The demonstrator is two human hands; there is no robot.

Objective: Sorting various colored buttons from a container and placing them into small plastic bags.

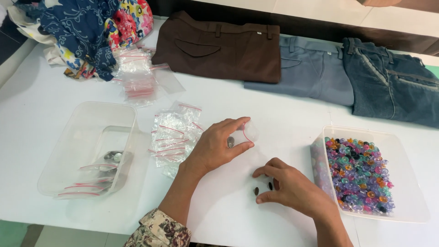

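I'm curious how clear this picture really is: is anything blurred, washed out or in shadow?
Head view: even, soft light; the white table looks bright, with faint shadows under the left hand and right hand. The clear bag held by the left hand nearly vanishes against the table. The small dark buttons are too small to make out. Edges bend slightly.

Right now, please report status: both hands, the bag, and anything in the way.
Left hand grip shut on small bag. Right hand on dark buttons on table. Nothing between the hands.
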